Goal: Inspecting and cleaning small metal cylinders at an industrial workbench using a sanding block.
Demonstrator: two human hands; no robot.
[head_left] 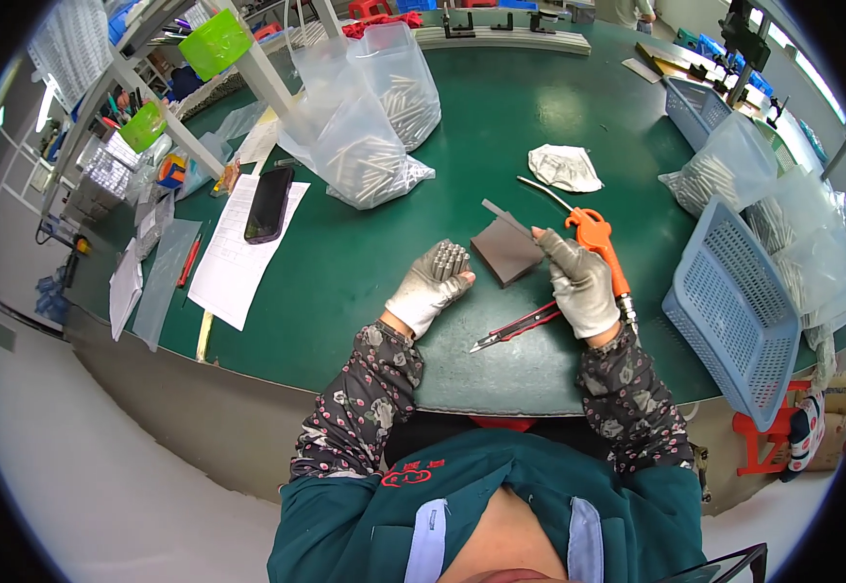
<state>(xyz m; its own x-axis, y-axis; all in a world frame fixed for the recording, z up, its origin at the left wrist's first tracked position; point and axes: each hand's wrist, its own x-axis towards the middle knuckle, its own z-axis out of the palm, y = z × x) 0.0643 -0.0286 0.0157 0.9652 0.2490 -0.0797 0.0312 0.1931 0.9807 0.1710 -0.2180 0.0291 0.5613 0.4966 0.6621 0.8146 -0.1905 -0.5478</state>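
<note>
My left hand point(428, 289), in a grey-and-white glove with bare fingertips, is closed around a bundle of short metal pins point(450, 258), their ends facing up. My right hand point(581, 287), gloved the same way, has its fingers pinched together at the end of a narrow brown strip point(503, 216), which looks like sandpaper. Below that strip lies a folded brown sheet point(507, 255) of similar look. An orange air blow gun point(595, 233) lies just beyond and beside my right hand. A red-and-black utility knife point(515, 326) rests on the table between my hands.
Clear bags of metal pins point(370, 165) stand at the back left. A crumpled white cloth point(565, 168) lies ahead. A blue basket point(734, 311) and more bags of pins point(710, 177) are at the right. A phone point(269, 204) lies on paper sheets point(238, 267) at the left.
</note>
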